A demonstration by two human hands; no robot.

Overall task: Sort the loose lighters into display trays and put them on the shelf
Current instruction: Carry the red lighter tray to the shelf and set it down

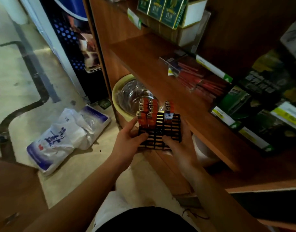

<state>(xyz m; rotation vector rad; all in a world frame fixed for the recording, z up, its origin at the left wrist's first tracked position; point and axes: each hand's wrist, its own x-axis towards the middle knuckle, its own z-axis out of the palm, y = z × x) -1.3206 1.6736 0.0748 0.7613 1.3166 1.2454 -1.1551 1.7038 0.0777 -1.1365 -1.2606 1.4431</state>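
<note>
A white plastic bag (63, 139) with blue print lies on the floor (23, 77) at the left. The left hand (127, 143) grips the left edge of a black display tray (160, 133), fingers curled under it and thumb on top. The tray is held tilted in the air in front of the wooden shelf's (154, 64) front edge. Orange lighters (146, 113) stand upright in its far slots, 2 columns at the left and a shorter column at the right. The right hand (180, 144) grips the tray's right edge, fingers wrapped around it. Boxed goods (254, 97) sit on the shelf at the right.
</note>
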